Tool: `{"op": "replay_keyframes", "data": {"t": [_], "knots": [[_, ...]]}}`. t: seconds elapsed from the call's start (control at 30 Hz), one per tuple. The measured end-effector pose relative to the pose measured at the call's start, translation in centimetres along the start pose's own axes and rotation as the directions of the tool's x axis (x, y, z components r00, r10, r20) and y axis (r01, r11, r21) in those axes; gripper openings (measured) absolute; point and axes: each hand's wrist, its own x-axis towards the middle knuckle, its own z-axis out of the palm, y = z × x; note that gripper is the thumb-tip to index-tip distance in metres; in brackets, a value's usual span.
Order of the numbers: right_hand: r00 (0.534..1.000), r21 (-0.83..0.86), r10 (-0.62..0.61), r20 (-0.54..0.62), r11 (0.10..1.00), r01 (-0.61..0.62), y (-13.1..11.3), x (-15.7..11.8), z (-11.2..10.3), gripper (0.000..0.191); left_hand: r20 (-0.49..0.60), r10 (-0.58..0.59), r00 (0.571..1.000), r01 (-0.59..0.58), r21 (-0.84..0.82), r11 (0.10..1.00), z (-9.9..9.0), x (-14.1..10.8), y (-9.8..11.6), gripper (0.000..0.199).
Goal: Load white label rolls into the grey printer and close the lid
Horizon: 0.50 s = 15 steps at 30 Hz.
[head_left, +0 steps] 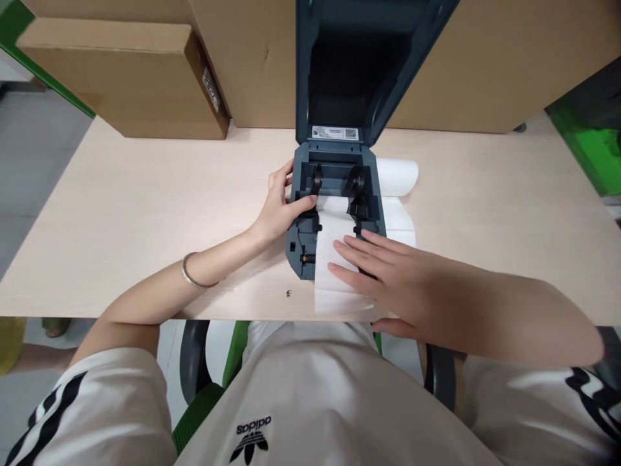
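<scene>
A dark blue-grey printer (297,251) stands on the table with its lid (305,77) raised. A white paper strip (332,223) runs through its middle and hangs over its front, down toward the table edge. My left hand (281,204) grips the printer's left side, the thumb reaching over the rim by the strip's upper left corner and the other fingers outside. Over the strip and the printer's front right lies my right hand (388,272), fingers spread, fingertips at the paper. Black roll holders (357,178) show behind the strip, with no roll between them.
A white paper roll (400,177) lies right of the printer, with loose paper (400,220) before it. Brown cardboard boxes (111,84) stand along the back of the pale table (145,213). Part of another person's leg (43,356) shows at lower left.
</scene>
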Motion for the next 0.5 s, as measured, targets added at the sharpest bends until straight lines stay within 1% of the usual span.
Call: {"op": "replay_keyframes", "data": {"t": [0.1, 0.13, 0.17, 0.2, 0.23, 0.27, 0.3, 0.33, 0.37, 0.4, 0.43, 0.47, 0.5], "knots": [[0.995, 0.127, -0.094, 0.039, 0.988, 0.088, 1.4, -1.8, -2.5, 0.083, 0.011, -0.001, 1.000, 0.001, -0.004, 1.000, 0.0, 0.1, -0.3, 0.105], [0.993, 0.182, -0.108, 0.049, 0.979, 0.097, 2.2, -2.5, -3.6, 0.076, 0.015, -0.003, 1.000, 0.003, -0.004, 1.000, 0.0, 0.1, -0.4, 0.105], [0.993, 0.232, -0.097, 0.061, 0.969, 0.080, 3.4, -3.0, -4.6, 0.069, 0.016, -0.004, 1.000, 0.004, -0.006, 1.000, 0.0, 0.2, -0.4, 0.106], [0.998, 0.282, -0.050, 0.034, 0.959, 0.039, 4.9, -3.3, -5.4, 0.059, 0.019, -0.007, 1.000, 0.007, -0.009, 1.000, 0.0, 0.3, -0.5, 0.107], [0.999, 0.324, 0.033, -0.037, 0.946, -0.019, 6.6, -3.3, -6.0, 0.047, 0.021, -0.010, 1.000, 0.011, -0.014, 1.000, 0.0, 0.3, -0.6, 0.108], [0.979, 0.350, 0.161, -0.128, 0.931, -0.108, 8.5, -3.0, -6.1, 0.037, 0.020, -0.014, 1.000, 0.014, -0.020, 1.000, 0.0, 0.4, -0.6, 0.109], [0.907, 0.372, 0.327, -0.265, 0.903, -0.217, 10.6, -2.4, -5.8, 0.031, 0.021, -0.017, 1.000, 0.018, -0.024, 1.000, 0.0, 0.4, -0.5, 0.110], [0.736, 0.447, 0.477, -0.481, 0.855, -0.263, 12.8, -1.6, -5.0, 0.028, 0.021, -0.019, 1.000, 0.020, -0.023, 1.000, -0.1, 0.4, -0.5, 0.111], [0.512, 0.533, 0.574, -0.639, 0.810, -0.244, 15.0, -0.6, -4.0, 0.029, 0.022, -0.020, 1.000, 0.021, -0.017, 1.000, -0.2, 0.4, -0.4, 0.112], [0.354, 0.554, 0.587, -0.728, 0.808, -0.201, 17.0, 0.5, -2.8, 0.038, 0.023, -0.021, 1.000, 0.022, -0.007, 1.000, -0.2, 0.3, -0.2, 0.114], [0.419, 0.574, 0.597, -0.685, 0.795, -0.196, 18.7, 1.5, -1.7, 0.062, 0.025, -0.024, 0.999, 0.024, 0.005, 1.000, -0.3, 0.2, -0.1, 0.115], [0.422, 0.602, 0.613, -0.668, 0.778, -0.178, 20.0, 2.4, -0.7, 0.082, 0.026, -0.031, 0.999, 0.031, 0.012, 0.999, -0.3, 0.1, 0.1, 0.116], [0.501, 0.627, 0.635, -0.587, 0.749, -0.214, 20.7, 3.2, 0.0, 0.090, 0.023, -0.040, 0.999, 0.039, 0.012, 0.999, -0.3, -0.1, 0.3, 0.117]]}}
